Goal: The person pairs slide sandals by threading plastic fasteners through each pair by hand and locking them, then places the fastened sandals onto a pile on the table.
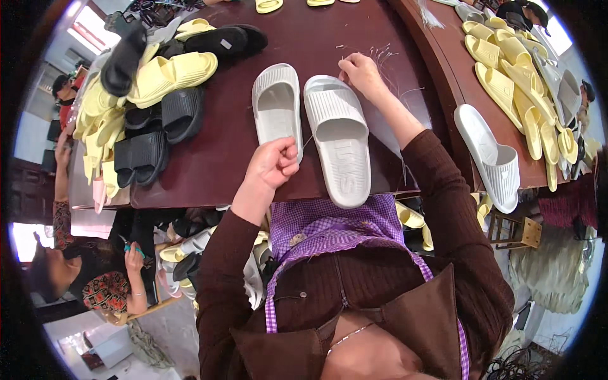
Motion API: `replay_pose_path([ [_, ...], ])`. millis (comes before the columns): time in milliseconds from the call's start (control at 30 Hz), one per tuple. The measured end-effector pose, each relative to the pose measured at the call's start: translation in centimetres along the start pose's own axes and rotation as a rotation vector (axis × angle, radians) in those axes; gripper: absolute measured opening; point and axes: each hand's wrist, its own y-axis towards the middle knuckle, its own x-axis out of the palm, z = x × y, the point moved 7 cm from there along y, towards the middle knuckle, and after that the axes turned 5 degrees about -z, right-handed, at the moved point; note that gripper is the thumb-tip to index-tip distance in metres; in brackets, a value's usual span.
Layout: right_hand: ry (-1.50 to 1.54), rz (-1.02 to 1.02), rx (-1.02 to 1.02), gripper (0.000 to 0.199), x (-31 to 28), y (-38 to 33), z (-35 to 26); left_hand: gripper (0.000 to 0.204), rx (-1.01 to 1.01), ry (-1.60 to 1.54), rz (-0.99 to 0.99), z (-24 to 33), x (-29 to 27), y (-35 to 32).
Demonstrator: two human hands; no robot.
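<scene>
Two light grey ribbed slides lie side by side on the dark red table, the left slide (276, 104) and the right slide (345, 161), which is nearer its edge. My left hand (272, 163) is closed in a pinch over the left slide's near end, hiding part of it. A thin pale thread (308, 140) runs from its fingertips toward the right slide. Beside the right slide's toe, my right hand (360, 73) has its fingers closed; what they pinch is too fine to make out. Loose clear strands (382, 56) lie just beyond it.
Yellow and black slides (171, 79) are heaped at left. More yellow slides (506, 69) cover the right tabletop, with a single pale grey slide (489, 158) near its edge. At far left, a co-worker's hand (133, 258) holds small blue-green-handled scissors. A wooden stool (522, 233) stands below right.
</scene>
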Motion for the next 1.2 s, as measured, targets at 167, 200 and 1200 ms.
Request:
replay_pose_path([
  [167, 0.026, 0.012, 0.04, 0.019, 0.8, -0.1, 1.8, 0.019, -0.028, -0.008, 0.054, 0.4, -0.1, 0.2],
  [200, 0.037, 0.018, 0.072, 0.019, 0.8, -0.2, 2.0, 0.019, -0.018, 0.0, 0.078, 0.9, -0.3, 0.4],
  [1200, 0.283, -0.094, 0.138, 0.018, 3.6, 3.2, 0.2, 0.014, 0.172, 0.063, 0.345, 6.6, -1.3, 10.9],
])
